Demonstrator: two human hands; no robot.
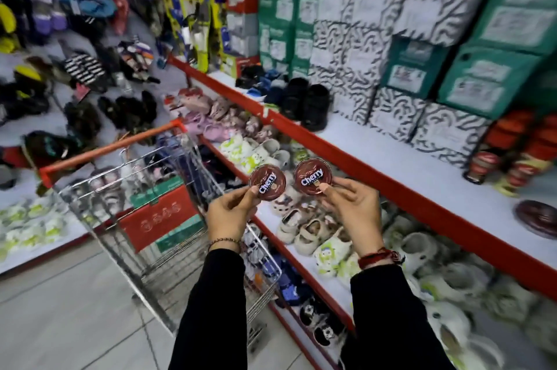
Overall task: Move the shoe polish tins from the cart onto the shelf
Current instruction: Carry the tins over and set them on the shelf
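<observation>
Head view: two black sleeves reach forward, each hand holding one round dark-red tin with its lid facing the camera. Left hand (230, 213) pinches the left tin (267, 182) at its lower rim; right hand (354, 205) grips the right tin (313, 178), thumb on the lid. Both lids read "Cherry". Both tins are in the air between the wire cart (168, 219) and the red-edged shelf (416, 164), where a third tin (538, 219) lies flat.

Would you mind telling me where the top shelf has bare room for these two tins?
The top shelf is bare between the black shoes and the stacked polish tins, in front of the patterned boxes. Near the lone tin at the right it gets crowded. The lower shelf is packed with sandals.
</observation>
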